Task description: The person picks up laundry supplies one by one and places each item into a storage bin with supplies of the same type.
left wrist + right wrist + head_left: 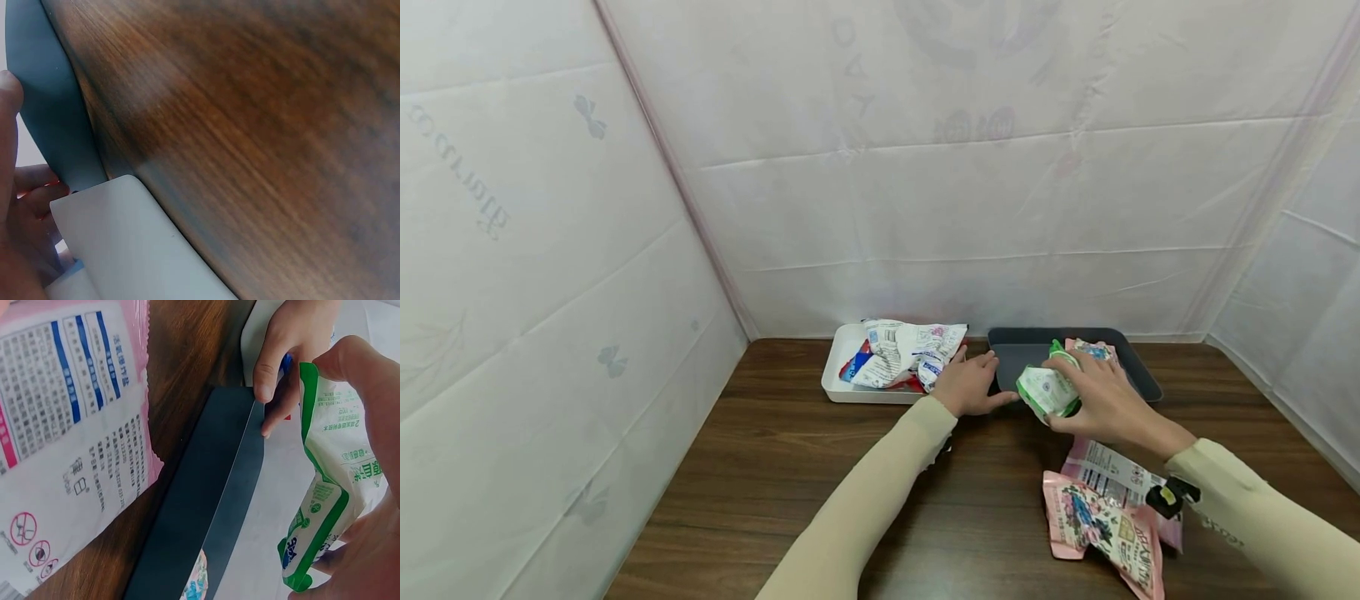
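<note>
My right hand (pixel 1101 400) grips a white and green packet (pixel 1047 392) over the dark tray, thumb on one side and fingers on the other. In the right wrist view the packet (pixel 337 450) hangs tilted and its green edges show. My left hand (pixel 967 385) lies at the near left corner of the dark grey tray (pixel 1018 350), fingers extended and thumb along the rim. Inside that tray, partly hidden behind my right hand, is a pink patterned packet (pixel 1093 348). Beside my left hand stands a white tray (pixel 842 350) holding a white printed packet (pixel 898 350) over red and blue packaging (pixel 856 363).
Below my right forearm, a pink floral packet (pixel 1101 525) lies on the wooden table (pixel 820 475), overlapping a pink and white packet (pixel 1112 471). White sheeting (pixel 880 208) rises behind both trays and along the two sides.
</note>
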A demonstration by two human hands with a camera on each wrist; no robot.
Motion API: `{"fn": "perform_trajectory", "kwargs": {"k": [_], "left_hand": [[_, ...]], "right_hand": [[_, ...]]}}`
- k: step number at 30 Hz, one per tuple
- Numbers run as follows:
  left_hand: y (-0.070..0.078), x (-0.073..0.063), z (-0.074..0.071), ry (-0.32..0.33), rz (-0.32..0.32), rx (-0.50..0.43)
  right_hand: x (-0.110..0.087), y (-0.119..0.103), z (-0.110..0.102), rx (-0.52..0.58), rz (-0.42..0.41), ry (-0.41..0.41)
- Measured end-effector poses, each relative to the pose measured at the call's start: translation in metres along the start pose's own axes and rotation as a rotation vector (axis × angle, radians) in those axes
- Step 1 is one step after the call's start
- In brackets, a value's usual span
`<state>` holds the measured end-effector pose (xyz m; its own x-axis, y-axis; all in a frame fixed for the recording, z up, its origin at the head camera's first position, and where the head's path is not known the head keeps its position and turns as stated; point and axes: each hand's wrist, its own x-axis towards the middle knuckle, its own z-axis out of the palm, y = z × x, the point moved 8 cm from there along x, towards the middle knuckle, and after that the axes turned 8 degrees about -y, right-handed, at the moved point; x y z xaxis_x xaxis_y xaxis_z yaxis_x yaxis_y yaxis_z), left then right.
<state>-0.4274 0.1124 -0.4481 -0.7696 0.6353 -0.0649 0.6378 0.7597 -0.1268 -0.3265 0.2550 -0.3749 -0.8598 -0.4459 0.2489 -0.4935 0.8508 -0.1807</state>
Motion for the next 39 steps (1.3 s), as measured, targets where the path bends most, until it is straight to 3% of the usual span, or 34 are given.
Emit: {"fn": "perform_trajectory", "kwargs": {"k": [19, 39], "left_hand": [[0.000, -0.003, -0.001, -0.004, 0.012, -0.017], [0.000, -0.005, -0.002, -0.006, 0.012, -0.024]], "right_hand": [[0.009, 0.014, 0.000, -0.029, 0.022, -0.016], [0.022, 0.035, 0.005, -0.023, 0.103, -0.067]]}}
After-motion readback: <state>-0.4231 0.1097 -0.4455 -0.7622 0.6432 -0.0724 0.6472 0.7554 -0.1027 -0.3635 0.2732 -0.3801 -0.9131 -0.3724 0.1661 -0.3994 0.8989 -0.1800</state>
